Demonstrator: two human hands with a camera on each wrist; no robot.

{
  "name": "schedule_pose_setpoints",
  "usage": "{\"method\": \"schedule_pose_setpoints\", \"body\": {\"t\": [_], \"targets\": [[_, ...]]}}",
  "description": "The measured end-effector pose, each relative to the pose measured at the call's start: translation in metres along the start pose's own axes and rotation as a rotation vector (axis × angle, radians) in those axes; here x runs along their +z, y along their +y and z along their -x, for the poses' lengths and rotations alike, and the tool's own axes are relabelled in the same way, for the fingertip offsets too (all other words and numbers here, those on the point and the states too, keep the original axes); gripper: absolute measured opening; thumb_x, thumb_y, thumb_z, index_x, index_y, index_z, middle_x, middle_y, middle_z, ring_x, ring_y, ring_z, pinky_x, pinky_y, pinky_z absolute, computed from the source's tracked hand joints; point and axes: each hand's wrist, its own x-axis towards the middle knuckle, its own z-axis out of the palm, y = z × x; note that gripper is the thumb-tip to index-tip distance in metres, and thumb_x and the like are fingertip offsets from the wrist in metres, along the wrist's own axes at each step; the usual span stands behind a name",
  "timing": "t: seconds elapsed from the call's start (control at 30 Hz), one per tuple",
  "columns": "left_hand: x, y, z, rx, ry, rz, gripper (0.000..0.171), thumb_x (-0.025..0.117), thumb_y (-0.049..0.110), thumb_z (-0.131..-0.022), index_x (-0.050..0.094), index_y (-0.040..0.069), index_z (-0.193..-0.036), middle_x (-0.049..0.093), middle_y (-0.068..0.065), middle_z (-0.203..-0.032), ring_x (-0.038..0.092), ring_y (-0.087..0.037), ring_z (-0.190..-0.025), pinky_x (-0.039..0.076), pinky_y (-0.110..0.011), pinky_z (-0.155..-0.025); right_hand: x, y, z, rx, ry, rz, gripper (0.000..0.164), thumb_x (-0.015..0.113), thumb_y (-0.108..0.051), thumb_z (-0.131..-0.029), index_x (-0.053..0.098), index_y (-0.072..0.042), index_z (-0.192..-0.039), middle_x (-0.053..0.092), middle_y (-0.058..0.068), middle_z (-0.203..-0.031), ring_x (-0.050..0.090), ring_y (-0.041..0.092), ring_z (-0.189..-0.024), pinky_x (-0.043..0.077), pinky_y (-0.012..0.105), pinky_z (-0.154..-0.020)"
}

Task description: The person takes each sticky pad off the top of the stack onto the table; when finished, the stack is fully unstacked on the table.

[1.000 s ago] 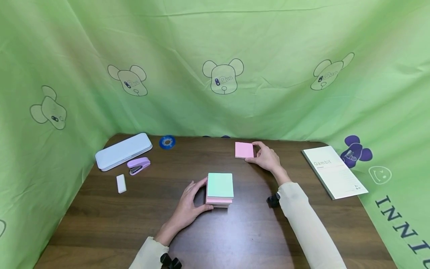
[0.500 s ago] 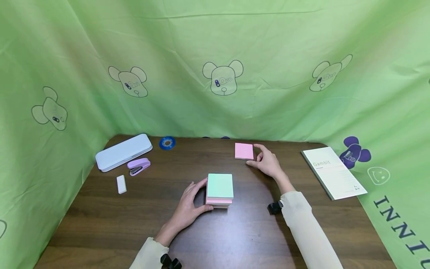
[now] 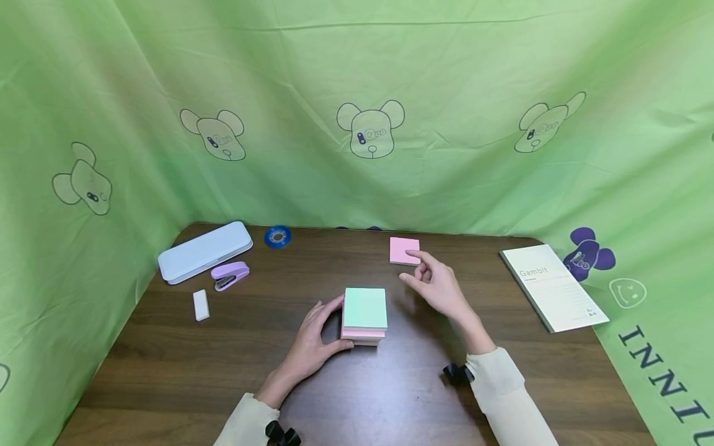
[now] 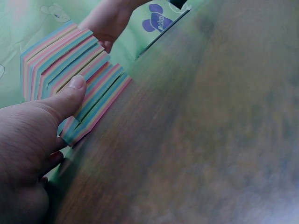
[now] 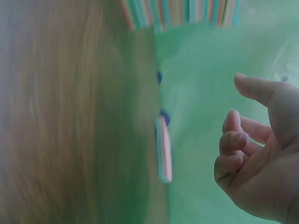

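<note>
A tall stack of sticky notes [image 3: 365,307], mint green on top, stands in the middle of the table. My left hand [image 3: 308,348] holds it from the left, thumb at the near side. Many coloured layers of the stack [image 4: 70,60] show in the left wrist view, some slightly offset. Farther back lies a thin pink sticky note pad [image 3: 400,249]. My right hand [image 3: 440,288] hovers just in front and right of this pad with nothing in it, thumb and index finger apart. In the right wrist view, the pad [image 5: 164,151] is seen edge-on, apart from the hand.
At the back left lie a light blue case [image 3: 205,252], a purple stapler [image 3: 230,274], a white eraser [image 3: 201,305] and a blue tape roll [image 3: 277,236]. A white notebook [image 3: 555,286] lies at the right edge. Green cloth [image 3: 368,186] hangs behind the table.
My right hand has let go of the pink pad's right edge and moved back and up, toward me. The pad and my left hand on the stack stay in place.
</note>
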Motion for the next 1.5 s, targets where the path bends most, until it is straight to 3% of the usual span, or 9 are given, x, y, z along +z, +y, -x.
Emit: {"method": "schedule_pose_setpoints", "body": {"t": [0.4, 0.53, 0.67, 0.87, 1.27, 1.5], "targets": [[-0.002, 0.000, 0.000, -0.014, -0.019, 0.003, 0.096, 0.099, 0.024, -0.084, 0.051, 0.017, -0.167, 0.060, -0.005, -0.163, 0.049, -0.036, -0.155, 0.024, -0.063, -0.136, 0.019, -0.042, 0.032, -0.130, -0.138, 0.006, 0.040, 0.081, -0.022, -0.103, 0.074, -0.010, -0.141, 0.058, -0.009, -0.081, 0.049, 0.006, -0.069, 0.041, 0.022, -0.065], [-0.002, 0.000, 0.000, -0.012, -0.014, 0.006, 0.096, 0.099, 0.024, -0.084, 0.051, 0.017, -0.167, 0.061, -0.006, -0.162, 0.049, -0.038, -0.155, 0.024, -0.064, -0.136, 0.024, -0.048, 0.038, -0.158, -0.169, 0.045, 0.054, 0.088, -0.029, -0.097, 0.072, -0.010, -0.145, 0.056, -0.012, -0.081, 0.047, 0.004, -0.069, 0.040, 0.022, -0.064], [-0.002, 0.001, 0.000, -0.008, -0.007, 0.001, 0.096, 0.099, 0.024, -0.084, 0.051, 0.017, -0.167, 0.061, -0.006, -0.162, 0.049, -0.038, -0.155, 0.025, -0.064, -0.135, 0.029, -0.054, 0.043, -0.171, -0.179, 0.161, 0.075, 0.097, -0.041, -0.085, 0.070, -0.009, -0.148, 0.055, -0.012, -0.081, 0.047, 0.004, -0.071, 0.041, 0.024, -0.064], [-0.002, 0.002, 0.000, -0.016, -0.015, -0.002, 0.096, 0.099, 0.024, -0.085, 0.051, 0.017, -0.167, 0.060, -0.005, -0.163, 0.049, -0.037, -0.155, 0.024, -0.062, -0.136, 0.035, -0.060, 0.048, -0.161, -0.165, 0.276, 0.088, 0.103, -0.048, -0.075, 0.070, -0.009, -0.147, 0.073, -0.004, -0.099, 0.055, 0.010, -0.079, 0.049, 0.029, -0.068], [-0.003, 0.003, 0.000, -0.026, -0.026, 0.002, 0.095, 0.098, 0.025, -0.087, 0.049, 0.019, -0.169, 0.060, -0.004, -0.163, 0.048, -0.037, -0.156, 0.023, -0.064, -0.136, 0.038, -0.057, 0.047, -0.164, -0.187, 0.135, 0.076, 0.105, -0.032, -0.075, 0.071, -0.007, -0.139, 0.056, -0.010, -0.082, 0.049, 0.004, -0.073, 0.043, 0.022, -0.065], [-0.003, 0.003, 0.000, -0.023, -0.027, -0.002, 0.096, 0.098, 0.027, -0.087, 0.049, 0.021, -0.169, 0.059, -0.002, -0.164, 0.049, -0.035, -0.155, 0.023, -0.063, -0.136, 0.028, -0.052, 0.046, -0.153, -0.198, 0.034, 0.072, 0.105, -0.028, -0.075, 0.071, -0.012, -0.137, 0.055, -0.009, -0.082, 0.053, 0.014, -0.071, 0.043, 0.021, -0.062]]}}
